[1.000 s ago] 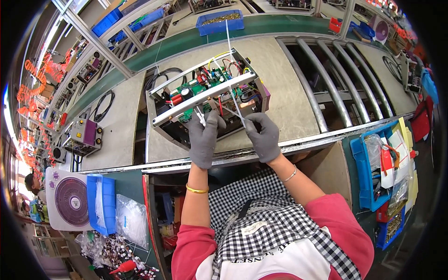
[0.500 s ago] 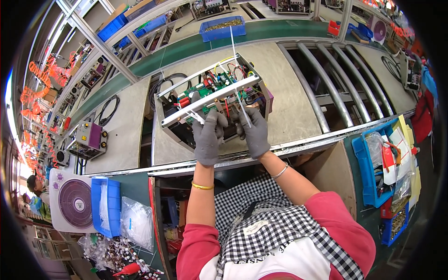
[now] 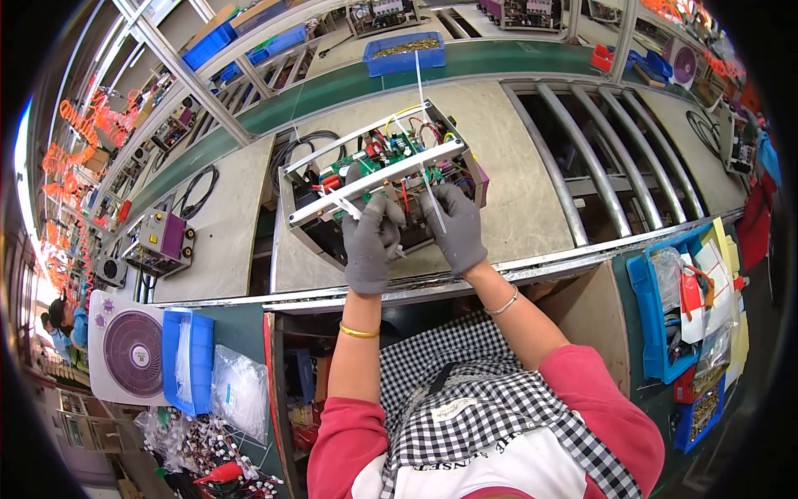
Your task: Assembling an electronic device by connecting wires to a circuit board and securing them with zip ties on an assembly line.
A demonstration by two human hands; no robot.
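An open metal chassis [image 3: 299,170] with green circuit boards and coloured wires lies on the grey conveyor in front of me. Both my hands wear grey gloves and reach into its near side. My left hand [image 3: 370,241] pinches a white cable tie [image 3: 345,205] next to the wiring. My right hand [image 3: 455,226] grips another thin white cable tie [image 3: 426,133] that runs up and away over the chassis. A metal bar crosses the chassis just above my fingers.
A blue bin [image 3: 404,55] of small parts sits beyond the chassis. Metal rollers [image 3: 582,158] lie to the right. At left are a purple-faced unit [image 3: 164,241], a white fan cover [image 3: 129,353], a blue tray [image 3: 188,358] and bagged ties [image 3: 241,391]. Another blue tray [image 3: 657,324] stands right.
My head has shifted, so the chassis sits a little higher and closer in view. Both hands stay at its near side, working the white ties.
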